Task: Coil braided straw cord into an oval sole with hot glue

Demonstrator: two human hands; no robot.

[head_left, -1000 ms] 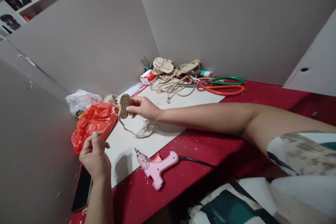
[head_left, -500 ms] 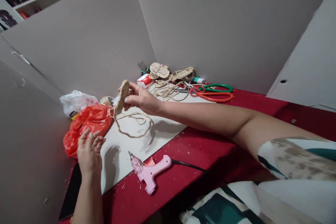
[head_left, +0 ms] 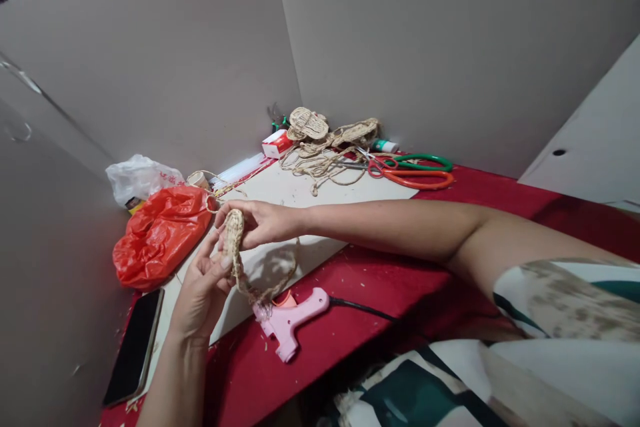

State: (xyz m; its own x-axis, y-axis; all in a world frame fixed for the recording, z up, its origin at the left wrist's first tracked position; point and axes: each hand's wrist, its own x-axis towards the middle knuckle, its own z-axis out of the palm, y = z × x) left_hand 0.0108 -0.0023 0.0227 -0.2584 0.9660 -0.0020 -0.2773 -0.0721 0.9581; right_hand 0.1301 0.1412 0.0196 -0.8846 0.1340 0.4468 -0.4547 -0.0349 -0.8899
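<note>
Both my hands hold a small sole-shaped piece of coiled straw rope (head_left: 233, 235) above the white board (head_left: 200, 260). My left hand (head_left: 206, 287) grips its lower end between thumb and fingers. On its far right side, my right hand (head_left: 255, 221) is closed round the upper part, with some fingertips hidden behind it. A loose tail of straw rope (head_left: 286, 278) loops down from the piece toward a pink hot glue gun (head_left: 293, 323), covering its nozzle from view. The glue gun lies on the red tabletop (head_left: 345, 320).
A red plastic bag (head_left: 163, 233) and a white bag (head_left: 143, 180) sit at left, beside a black phone (head_left: 134, 347). Toward the back corner are straw soles (head_left: 309, 123), tangled rope (head_left: 323, 170), a red-white box (head_left: 277, 144) and orange-handled scissors (head_left: 420, 179).
My left hand has come up and right and now grips the straw piece. My right hand has lowered it toward me. The view has shifted, showing more of the phone.
</note>
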